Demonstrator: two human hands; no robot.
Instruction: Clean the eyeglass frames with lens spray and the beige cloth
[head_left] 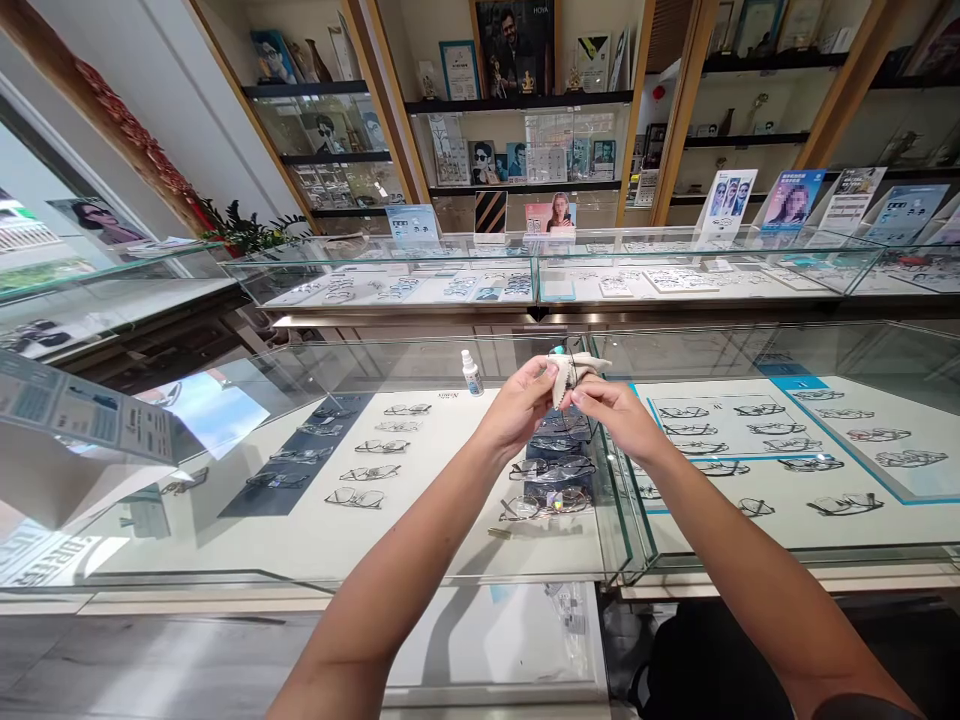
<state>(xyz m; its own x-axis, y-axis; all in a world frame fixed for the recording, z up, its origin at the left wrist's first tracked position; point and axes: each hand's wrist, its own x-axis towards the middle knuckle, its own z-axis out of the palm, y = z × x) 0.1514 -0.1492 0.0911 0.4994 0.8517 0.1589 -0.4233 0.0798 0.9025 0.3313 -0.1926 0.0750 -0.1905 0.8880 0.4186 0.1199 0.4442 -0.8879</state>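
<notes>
Both my hands meet above the glass counter (420, 560). My left hand (519, 402) pinches a pale cleaning cloth (571, 368) wrapped round a thin dark pair of glasses (581, 385). My right hand (611, 408) is closed on the same cloth and glasses from the right. Only a thin piece of the frame shows below the cloth. A small white spray bottle (472, 373) stands upright on the glass, just left of my left hand.
Under the counter glass lie rows of spectacle frames (369, 472) on white and dark trays. A second glass showcase (540, 270) runs behind, with shelves of posters and brochures (791, 200) beyond. A leaflet stand (82, 415) sits at the left.
</notes>
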